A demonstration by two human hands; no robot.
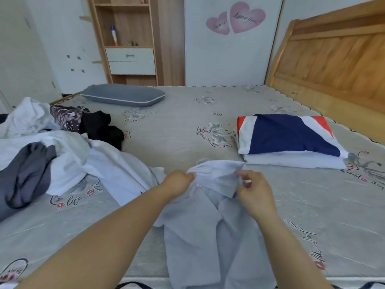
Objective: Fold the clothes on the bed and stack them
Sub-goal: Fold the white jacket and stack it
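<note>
A pale blue garment (pixel 208 230) hangs from both my hands over the bed's near edge. My left hand (pixel 179 182) pinches its bunched top edge on the left. My right hand (pixel 254 195) pinches the same edge on the right. A folded stack (pixel 291 142) lies to the right on the bed, a navy, white and red piece on top of a white one. At the left sits a loose heap: white clothes (pixel 68 151), a grey garment (pixel 27 170), a black one (pixel 102 128) and a patterned dark one (pixel 66 117).
The grey printed bedsheet (pixel 177 126) covers the bed. A grey pillow (pixel 123 94) lies at the far side. A wooden headboard (pixel 333 65) stands at the right; a wooden shelf unit with drawers (pixel 129 40) and a white wardrobe (pixel 231 49) stand behind.
</note>
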